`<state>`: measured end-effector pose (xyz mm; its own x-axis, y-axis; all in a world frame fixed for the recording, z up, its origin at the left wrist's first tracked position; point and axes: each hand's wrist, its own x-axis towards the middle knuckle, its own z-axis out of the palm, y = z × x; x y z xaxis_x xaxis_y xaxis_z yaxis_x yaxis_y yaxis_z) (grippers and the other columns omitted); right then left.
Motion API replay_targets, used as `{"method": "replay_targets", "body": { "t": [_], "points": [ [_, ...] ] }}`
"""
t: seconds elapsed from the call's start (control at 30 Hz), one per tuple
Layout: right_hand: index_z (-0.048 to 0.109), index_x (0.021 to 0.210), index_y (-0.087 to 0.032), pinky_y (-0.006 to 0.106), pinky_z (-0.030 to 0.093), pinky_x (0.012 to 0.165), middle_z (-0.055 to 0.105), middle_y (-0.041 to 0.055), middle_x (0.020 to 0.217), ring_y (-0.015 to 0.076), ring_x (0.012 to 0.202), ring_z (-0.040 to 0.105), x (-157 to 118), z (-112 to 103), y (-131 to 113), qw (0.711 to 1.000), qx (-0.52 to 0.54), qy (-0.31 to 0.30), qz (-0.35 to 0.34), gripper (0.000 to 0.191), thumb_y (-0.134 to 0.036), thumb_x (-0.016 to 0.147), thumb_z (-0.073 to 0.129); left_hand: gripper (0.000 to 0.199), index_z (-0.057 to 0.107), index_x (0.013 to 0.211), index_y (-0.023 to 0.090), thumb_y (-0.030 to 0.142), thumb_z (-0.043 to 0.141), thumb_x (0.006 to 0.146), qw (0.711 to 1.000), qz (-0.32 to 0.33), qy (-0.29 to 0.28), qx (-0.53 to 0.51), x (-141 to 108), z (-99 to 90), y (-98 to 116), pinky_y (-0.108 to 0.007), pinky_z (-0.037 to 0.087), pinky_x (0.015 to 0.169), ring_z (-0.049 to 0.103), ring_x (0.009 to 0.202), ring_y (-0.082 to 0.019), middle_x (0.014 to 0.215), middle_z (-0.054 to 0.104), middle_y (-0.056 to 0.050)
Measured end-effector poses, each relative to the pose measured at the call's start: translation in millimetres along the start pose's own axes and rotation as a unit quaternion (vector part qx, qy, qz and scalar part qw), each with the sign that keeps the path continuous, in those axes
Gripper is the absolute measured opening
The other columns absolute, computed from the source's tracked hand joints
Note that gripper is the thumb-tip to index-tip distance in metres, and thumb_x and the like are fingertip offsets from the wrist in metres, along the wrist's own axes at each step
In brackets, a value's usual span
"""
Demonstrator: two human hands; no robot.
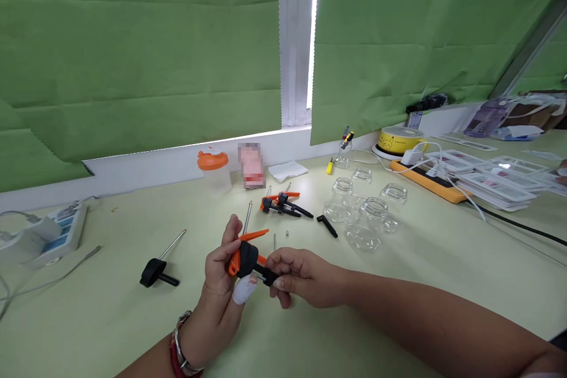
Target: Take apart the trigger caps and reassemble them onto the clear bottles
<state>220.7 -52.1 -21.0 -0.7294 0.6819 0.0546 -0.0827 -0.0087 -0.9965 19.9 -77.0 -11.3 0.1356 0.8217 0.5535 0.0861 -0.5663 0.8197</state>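
My left hand (221, 295) grips a round black cap (248, 258) with orange blades (253, 235) and a thin metal rod (247, 217) pointing away from me. White tape wraps its thumb. My right hand (301, 276) pinches a black handle (271, 277) at the cap's near right side; its fingers partly hide the handle. Beyond the hands lie two similar black-and-orange assemblies (283, 204), a loose black handle (327, 226), a small metal pin (274, 241) and a tiny metal piece (287, 233). On the left lies another black cap with a rod (153, 271), no orange on it.
Several clear glass jars (367, 224) stand at right, one farther jar (343, 156) holding screwdrivers. An orange power strip (429, 182), a yellow bowl (394, 140) and stacked flat packs (496, 183) are beyond. A white power strip (66, 233) and an orange-lidded cup (217, 172) stand left.
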Motion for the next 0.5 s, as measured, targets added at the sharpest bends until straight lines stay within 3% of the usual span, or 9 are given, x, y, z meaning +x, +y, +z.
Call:
{"method": "replay_targets", "body": {
  "t": [0.07, 0.13, 0.23, 0.33, 0.5],
  "points": [
    [0.049, 0.103, -0.016, 0.029, 0.044, 0.062, 0.059, 0.0018, 0.079, 0.0099, 0.059, 0.057, 0, 2, 0, 1.0, 0.014, -0.011, -0.001, 0.032, -0.042, 0.086, 0.059, 0.044, 0.044, 0.125, 0.033, 0.016, 0.056, 0.086, 0.999, 0.021, -0.048, 0.011, -1, -3.8, -7, -0.052, 0.033, 0.109, 0.022, 0.141, -0.026, 0.156, 0.019, -0.003],
    [0.048, 0.102, -0.017, 0.029, 0.045, 0.063, 0.06, 0.0015, 0.078, 0.01, 0.059, 0.058, -1, 3, 1, 0.999, 0.032, -0.023, 0.001, 0.032, -0.042, 0.086, 0.059, 0.047, 0.042, 0.129, 0.033, 0.013, 0.052, 0.088, 0.997, 0.031, -0.073, 0.025, 0, -8.1, -12, -0.051, 0.036, 0.107, 0.029, 0.139, -0.026, 0.152, 0.027, -0.006],
    [0.046, 0.102, -0.017, 0.029, 0.045, 0.063, 0.061, 0.0018, 0.08, 0.0099, 0.058, 0.059, 0, 5, 4, 0.997, 0.061, -0.046, 0.003, 0.031, -0.042, 0.087, 0.059, 0.047, 0.048, 0.126, 0.032, 0.013, 0.058, 0.085, 0.994, 0.063, -0.057, 0.075, 3, -13.5, -14, -0.047, 0.043, 0.101, 0.045, 0.127, -0.027, 0.137, 0.046, -0.008],
    [0.047, 0.1, -0.017, 0.029, 0.045, 0.063, 0.062, 0.0015, 0.079, 0.0095, 0.055, 0.059, 1, 7, 5, 0.994, 0.095, -0.062, 0.004, 0.032, -0.042, 0.085, 0.061, 0.045, 0.053, 0.123, 0.032, 0.017, 0.063, 0.082, 0.983, 0.09, -0.054, 0.151, 7, -15.9, -10, -0.044, 0.045, 0.098, 0.048, 0.12, -0.027, 0.125, 0.053, -0.007],
    [0.046, 0.097, -0.017, 0.028, 0.045, 0.06, 0.064, 0.0024, 0.078, 0.0107, 0.053, 0.061, 4, 10, 5, 0.982, 0.164, -0.088, 0.003, 0.034, -0.044, 0.083, 0.064, 0.066, 0.029, 0.143, 0.035, 0.027, 0.058, 0.085, 0.968, 0.081, -0.09, 0.221, 9, -13.6, 1, -0.05, 0.042, 0.098, 0.046, 0.117, -0.028, 0.125, 0.05, -0.009]
  ]
}}
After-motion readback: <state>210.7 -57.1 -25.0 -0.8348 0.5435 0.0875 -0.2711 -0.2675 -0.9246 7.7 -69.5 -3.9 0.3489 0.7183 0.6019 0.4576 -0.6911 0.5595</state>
